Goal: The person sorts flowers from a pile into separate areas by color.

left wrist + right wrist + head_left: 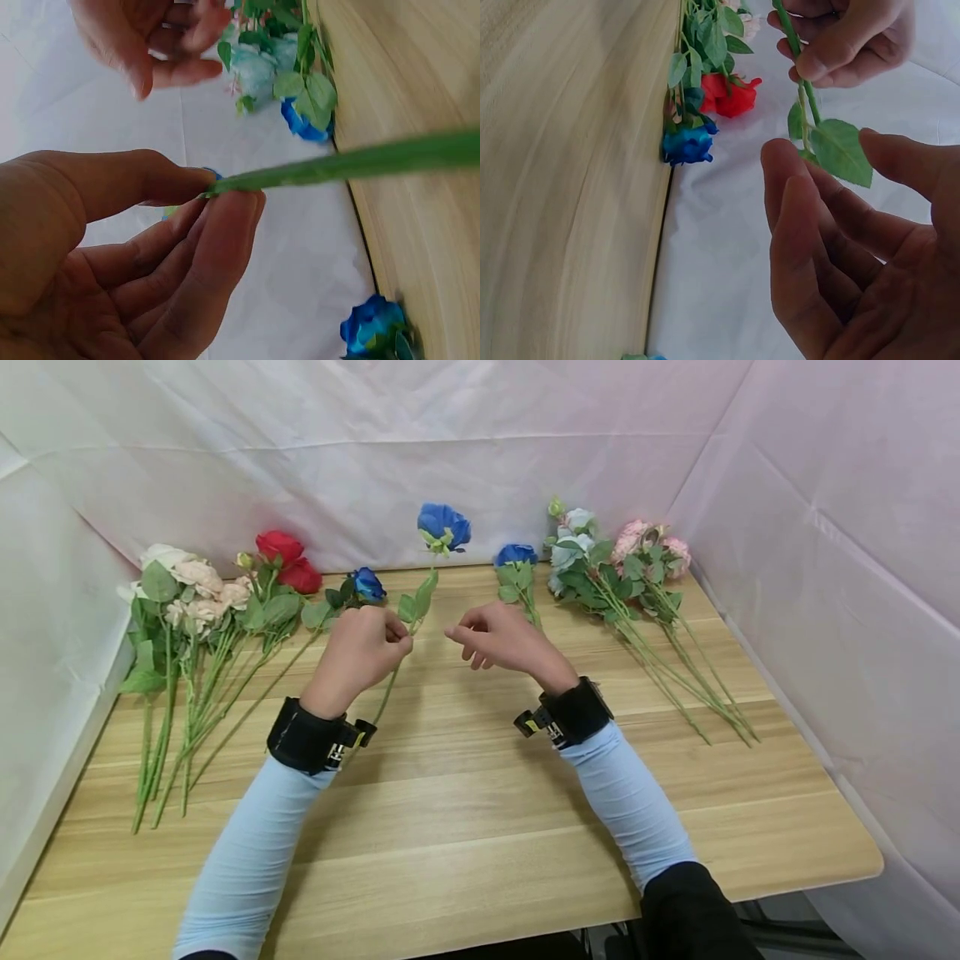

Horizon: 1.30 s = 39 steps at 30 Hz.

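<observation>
**Blue rose held above the table**

Your left hand [360, 647] pinches the stem of the blue rose [443, 525] between thumb and fingers, bloom raised above the wooden table [480, 827]. Your right hand [498, 639] hovers just beside the stem, fingers loosely curled, holding nothing.

I sit at a makeshift craft or recording booth, not a lived-in room. My wooden table [465, 827] is boxed in by creased white sheeting [360, 452] hung from nine o'clock round to three. Bunches of artificial flowers [202, 602] lie sorted at ten and one o'clock, like a florist's practice bench.
</observation>
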Tool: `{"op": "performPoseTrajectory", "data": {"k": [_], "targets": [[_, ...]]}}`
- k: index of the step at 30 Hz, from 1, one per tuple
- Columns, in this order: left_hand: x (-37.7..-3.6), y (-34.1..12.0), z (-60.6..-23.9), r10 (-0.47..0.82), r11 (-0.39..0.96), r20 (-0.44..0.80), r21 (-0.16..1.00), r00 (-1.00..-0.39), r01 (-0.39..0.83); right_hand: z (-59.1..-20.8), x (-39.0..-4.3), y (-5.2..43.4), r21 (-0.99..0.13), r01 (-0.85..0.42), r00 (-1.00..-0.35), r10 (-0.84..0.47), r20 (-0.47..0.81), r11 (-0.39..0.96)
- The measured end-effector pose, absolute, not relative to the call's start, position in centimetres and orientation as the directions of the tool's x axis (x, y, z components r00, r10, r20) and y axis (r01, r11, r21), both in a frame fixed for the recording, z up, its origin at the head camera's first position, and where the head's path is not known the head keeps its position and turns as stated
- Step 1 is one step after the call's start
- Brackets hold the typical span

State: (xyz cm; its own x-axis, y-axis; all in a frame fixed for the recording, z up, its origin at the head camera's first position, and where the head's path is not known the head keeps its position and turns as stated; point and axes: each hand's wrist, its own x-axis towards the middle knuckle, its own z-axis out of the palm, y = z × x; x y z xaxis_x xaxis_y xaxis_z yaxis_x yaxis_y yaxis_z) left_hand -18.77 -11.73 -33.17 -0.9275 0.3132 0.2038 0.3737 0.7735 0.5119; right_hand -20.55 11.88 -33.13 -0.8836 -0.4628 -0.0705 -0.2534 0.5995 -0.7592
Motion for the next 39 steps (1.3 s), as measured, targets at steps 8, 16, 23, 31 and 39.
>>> {"op": "performPoseTrajectory", "data": {"k": [8, 16, 23, 31, 39], "targets": [[-18.3, -10.4, -33.2, 0.349, 0.725, 0.170, 0.574, -0.921, 0.381, -33.3, -20.4, 11.2, -0.804, -0.240, -0.887, -0.459, -0.046, 0.544], [-18.0, -9.2, -33.4, 0.381, 0.660, 0.149, 0.647, -0.912, 0.382, -33.4, -20.4, 10.9, -0.816, -0.242, -0.897, -0.442, -0.019, 0.525], [-17.7, -8.8, -33.4, 0.367, 0.626, 0.134, 0.696, -0.920, 0.351, -33.5, -20.3, 10.9, -0.837, -0.205, -0.914, -0.404, -0.021, 0.508], [-17.5, -8.6, -33.4, 0.346, 0.556, 0.122, 0.772, -0.930, 0.308, -33.3, -20.2, 10.8, -0.869, -0.146, -0.933, -0.357, -0.037, 0.473], [-17.5, -8.2, -33.6, 0.337, 0.525, 0.116, 0.801, -0.934, 0.288, -33.3, -20.2, 10.5, -0.901, -0.112, -0.939, -0.342, -0.043, 0.419]]}}
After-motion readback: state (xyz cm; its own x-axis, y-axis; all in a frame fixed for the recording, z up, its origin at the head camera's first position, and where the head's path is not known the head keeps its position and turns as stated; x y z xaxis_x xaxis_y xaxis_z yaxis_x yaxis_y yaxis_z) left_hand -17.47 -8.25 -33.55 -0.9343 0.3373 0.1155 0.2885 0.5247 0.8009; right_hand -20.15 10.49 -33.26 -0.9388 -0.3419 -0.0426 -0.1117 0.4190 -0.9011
